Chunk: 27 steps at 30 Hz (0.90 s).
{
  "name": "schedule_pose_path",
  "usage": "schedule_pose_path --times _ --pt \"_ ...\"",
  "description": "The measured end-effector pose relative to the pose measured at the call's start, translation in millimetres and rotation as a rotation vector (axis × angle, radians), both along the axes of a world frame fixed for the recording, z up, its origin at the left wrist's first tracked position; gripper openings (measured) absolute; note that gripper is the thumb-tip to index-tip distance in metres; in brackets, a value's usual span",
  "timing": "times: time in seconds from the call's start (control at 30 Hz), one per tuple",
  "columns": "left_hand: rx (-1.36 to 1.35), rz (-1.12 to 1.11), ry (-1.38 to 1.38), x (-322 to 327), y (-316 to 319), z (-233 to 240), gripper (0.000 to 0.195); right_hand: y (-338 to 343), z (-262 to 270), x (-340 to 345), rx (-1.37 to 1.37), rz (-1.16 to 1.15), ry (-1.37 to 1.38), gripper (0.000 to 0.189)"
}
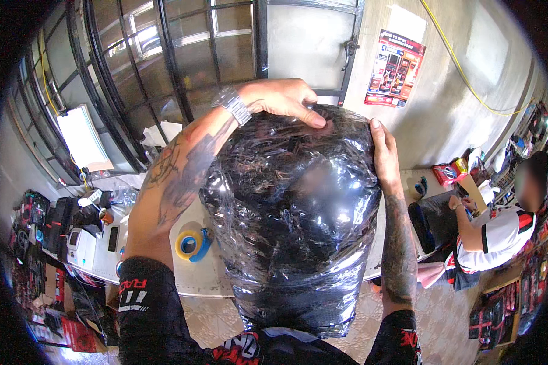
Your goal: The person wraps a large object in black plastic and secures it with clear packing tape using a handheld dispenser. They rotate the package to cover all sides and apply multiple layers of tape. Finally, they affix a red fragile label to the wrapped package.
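A large bulky parcel [297, 205] in black plastic, wrapped over with clear shiny film, stands before my chest and hides much of the table. My left hand [285, 102] reaches over its top far edge, thumb pressed on the film and fingers curled behind. Against the upper right side rests my right hand [384, 150], its thumb up at the corner and its other fingers hidden behind. Left of the parcel a tape roll in a blue tape dispenser [192, 245] lies on the white table [201, 278].
A label printer [81, 246] and a phone [113, 238] sit at the table's left end. On the right a co-worker [493, 232] handles a black package [434, 216]. Another tape dispenser [421, 187] lies near it. Barred windows [187, 41] stand behind the table.
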<state>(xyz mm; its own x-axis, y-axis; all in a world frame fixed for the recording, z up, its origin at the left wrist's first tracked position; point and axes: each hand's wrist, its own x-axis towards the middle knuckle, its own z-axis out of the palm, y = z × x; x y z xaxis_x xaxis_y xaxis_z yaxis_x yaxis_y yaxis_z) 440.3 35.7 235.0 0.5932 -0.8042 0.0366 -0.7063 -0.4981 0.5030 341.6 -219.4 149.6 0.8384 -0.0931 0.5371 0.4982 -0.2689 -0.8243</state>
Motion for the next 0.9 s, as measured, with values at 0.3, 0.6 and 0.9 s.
schedule_pose_path --times 0.3,0.6,0.9 --pt "0.111 0.009 0.042 5 36 15 0.059 -8 -3 -1 0.000 -0.043 0.009 0.054" --pt "0.013 0.016 0.062 4 68 -2 0.057 -5 0 0 -0.004 -0.029 0.004 0.054" --pt "-0.110 0.264 -0.032 -29 84 -1 0.059 -19 -3 1 0.040 -0.006 0.142 0.066"
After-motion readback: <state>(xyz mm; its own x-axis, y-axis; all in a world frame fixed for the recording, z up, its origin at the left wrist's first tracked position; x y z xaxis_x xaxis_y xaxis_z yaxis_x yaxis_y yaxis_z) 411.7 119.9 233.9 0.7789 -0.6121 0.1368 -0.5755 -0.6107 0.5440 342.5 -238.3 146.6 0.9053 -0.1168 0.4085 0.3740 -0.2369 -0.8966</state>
